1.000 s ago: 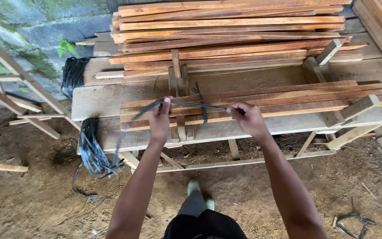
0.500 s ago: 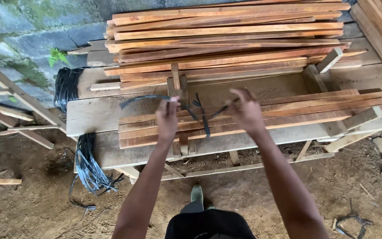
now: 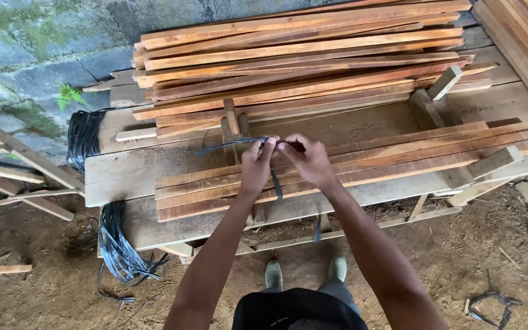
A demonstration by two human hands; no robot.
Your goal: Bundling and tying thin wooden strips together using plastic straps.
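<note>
Both forearms reach forward, the left hand (image 3: 256,164) and right hand (image 3: 306,160) meeting fingertip to fingertip, fingers pinched.

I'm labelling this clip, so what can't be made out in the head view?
- Strap crossing point: hidden between left hand and right hand.
- Stacked slats: top edge cuts them off.
- Bench underside: blocked by its own boards.

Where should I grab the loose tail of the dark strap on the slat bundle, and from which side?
Probably the free end of the dark strap that sticks out left of the left hand, coming from the left along the slat bundle. That stretch lies clear above the slats; the right hand crowds the knot, and the short tail hanging at the front looks harder to reach.
</note>
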